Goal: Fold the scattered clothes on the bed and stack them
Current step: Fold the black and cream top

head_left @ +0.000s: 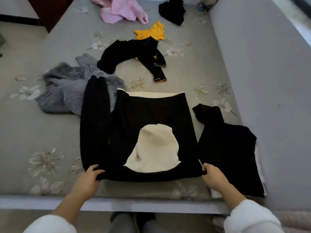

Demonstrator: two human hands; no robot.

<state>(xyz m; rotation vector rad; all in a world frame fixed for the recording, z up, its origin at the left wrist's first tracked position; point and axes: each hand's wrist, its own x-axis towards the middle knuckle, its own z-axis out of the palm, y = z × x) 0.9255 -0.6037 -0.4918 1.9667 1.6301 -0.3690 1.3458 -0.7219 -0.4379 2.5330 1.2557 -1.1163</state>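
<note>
A black hooded sweatshirt (144, 118) with cream lining lies flat near the front edge of the bed, its cream hood (154, 148) turned over the back. One sleeve (94, 118) lies along its left side, the other sleeve (225, 142) spreads out to the right. My left hand (89, 175) grips the near left corner of the sweatshirt. At the near right corner, my right hand (213, 177) pinches the black cloth. Both corners sit close to the bed's edge.
Scattered on the grey flowered bed (55, 162): a grey fuzzy garment (67, 91) partly under the left sleeve, a small black top (133, 52), a yellow piece (153, 31), a pink garment (121, 10) and another black item (173, 12). A padded wall (262, 73) runs along the right.
</note>
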